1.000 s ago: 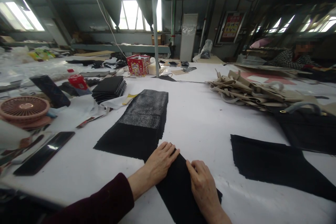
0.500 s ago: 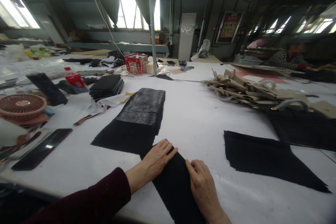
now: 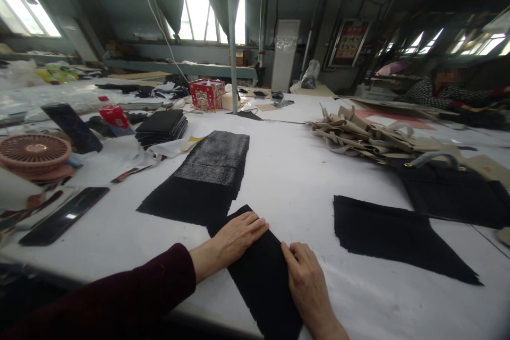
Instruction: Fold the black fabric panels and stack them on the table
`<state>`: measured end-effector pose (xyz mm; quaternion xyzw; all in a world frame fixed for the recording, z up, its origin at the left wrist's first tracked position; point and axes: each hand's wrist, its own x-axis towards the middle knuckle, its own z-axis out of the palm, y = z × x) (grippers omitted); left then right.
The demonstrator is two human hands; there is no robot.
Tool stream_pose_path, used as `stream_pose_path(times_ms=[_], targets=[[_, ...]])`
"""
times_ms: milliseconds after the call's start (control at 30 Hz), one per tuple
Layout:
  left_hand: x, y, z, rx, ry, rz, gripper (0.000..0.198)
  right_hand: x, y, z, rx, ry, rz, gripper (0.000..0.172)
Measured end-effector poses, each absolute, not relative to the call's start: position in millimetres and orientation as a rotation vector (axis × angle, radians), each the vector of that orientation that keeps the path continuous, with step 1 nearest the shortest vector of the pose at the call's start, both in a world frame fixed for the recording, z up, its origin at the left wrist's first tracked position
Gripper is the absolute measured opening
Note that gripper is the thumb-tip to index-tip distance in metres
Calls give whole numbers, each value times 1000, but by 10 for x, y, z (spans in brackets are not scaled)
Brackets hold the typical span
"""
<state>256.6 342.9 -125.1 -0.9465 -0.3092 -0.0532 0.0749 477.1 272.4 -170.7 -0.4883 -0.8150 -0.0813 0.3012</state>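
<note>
A black fabric piece [image 3: 263,284] lies folded in front of me, slanting toward the table's near edge. My left hand [image 3: 238,237] rests flat across its upper part, fingers stretched out. At the right edge of the fabric is my right hand [image 3: 307,282], its fingers curled and closed on that edge; the fingertips are partly hidden. Just beyond my left hand lies a stack of black pieces [image 3: 183,199], topped by a speckled grey area [image 3: 217,154]. Another set of black fabric pieces [image 3: 394,236] lies to the right.
On the left are a pink fan [image 3: 34,151], a dark phone [image 3: 66,215], a red bottle [image 3: 115,117] and folded black pieces [image 3: 161,126]. Beige strips [image 3: 362,135] and a black bag [image 3: 458,191] lie right. A pole [image 3: 231,37] rises from the table [image 3: 290,170]. A person [image 3: 430,90] sits far right.
The view has shifted slightly, so the right-hand black pieces appear a little further left. Both hands keep nearly the same place on the fabric.
</note>
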Motion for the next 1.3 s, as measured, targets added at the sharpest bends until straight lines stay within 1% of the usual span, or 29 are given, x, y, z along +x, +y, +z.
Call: stream_pose_path(times_ms=[233,500,700,933,1167,1300], targets=[[2604,3422,-1220,-2870,-871,-65,55,4839,2666,-1702,-1306,-2172,-197,34],[2672,3439,-1215,-2944,-778,-91,50,4906,2606,-1697,-1305,-2176,-197,36],[2755,3381,-1179,-2947,-799,17,56,4963,2557,-1674,-1322,-2174,-185,33],[2827,3336,-1167,-2990,-726,-23,47,5025,2501,-1659,-1341,-2177,-173,32],[2916,3287,-1185,-3009,-749,90,60,5053,2465,-1649,-1376,-2179,-145,33],[2968,3270,-1170,-2994,-740,111,59,5062,2442,-1652,-1412,-2176,-119,34]])
